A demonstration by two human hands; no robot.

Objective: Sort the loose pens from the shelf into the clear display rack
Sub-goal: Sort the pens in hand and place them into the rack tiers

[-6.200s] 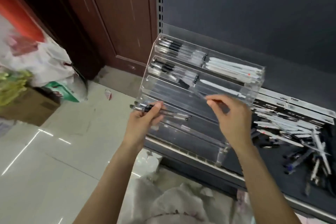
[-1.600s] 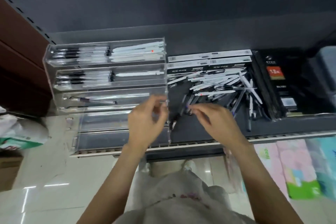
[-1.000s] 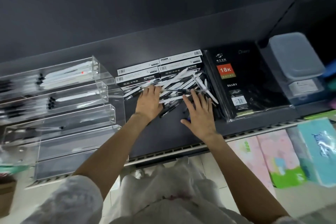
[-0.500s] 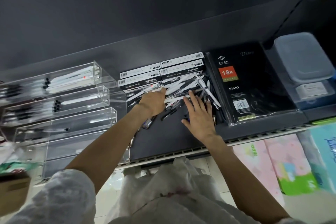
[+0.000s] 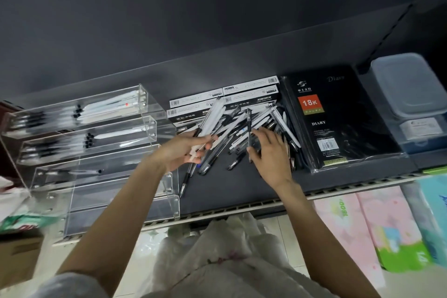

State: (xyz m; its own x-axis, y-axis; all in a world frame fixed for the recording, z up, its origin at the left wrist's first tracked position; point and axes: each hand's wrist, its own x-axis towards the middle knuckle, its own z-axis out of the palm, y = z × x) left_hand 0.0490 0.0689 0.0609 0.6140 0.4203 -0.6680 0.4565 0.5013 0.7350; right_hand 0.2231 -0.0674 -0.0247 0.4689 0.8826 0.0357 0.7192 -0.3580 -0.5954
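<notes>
Dark shelf — clear rack holds sorted pens.

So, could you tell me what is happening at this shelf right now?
A person is sorting pens. The left hand grips a small bunch of white and clear-barrelled pens, while the right hand pinches one black-capped pen from the loose pile of pens. The clear acrylic display rack already holds pens in its upper tiers.

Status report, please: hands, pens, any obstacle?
Left hand holds several pens. Right hand pinches one black pen over the pile. Rack beside, unobstructed.
</notes>
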